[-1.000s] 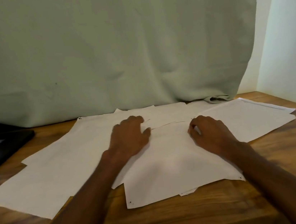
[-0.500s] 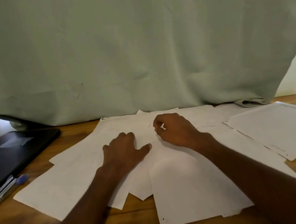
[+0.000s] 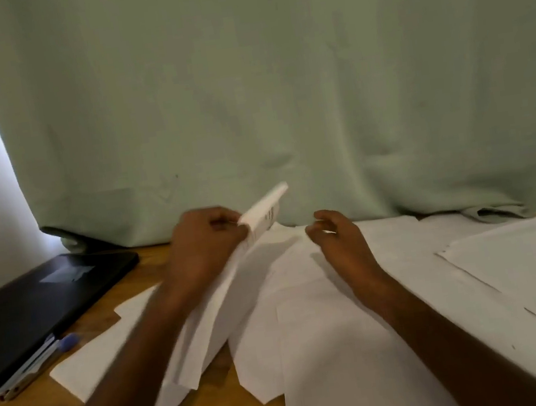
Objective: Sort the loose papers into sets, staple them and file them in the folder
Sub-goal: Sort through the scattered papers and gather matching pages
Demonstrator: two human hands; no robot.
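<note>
Left hand (image 3: pixel 202 245) fingers grasp a raised paper sheet (image 3: pixel 235 275); right hand (image 3: pixel 339 237) fingers loosely curled, grasping nothing

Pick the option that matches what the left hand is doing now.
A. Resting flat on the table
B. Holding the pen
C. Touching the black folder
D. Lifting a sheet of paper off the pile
D: the left hand grips a sheet of paper, its far edge raised off the pile.
</note>
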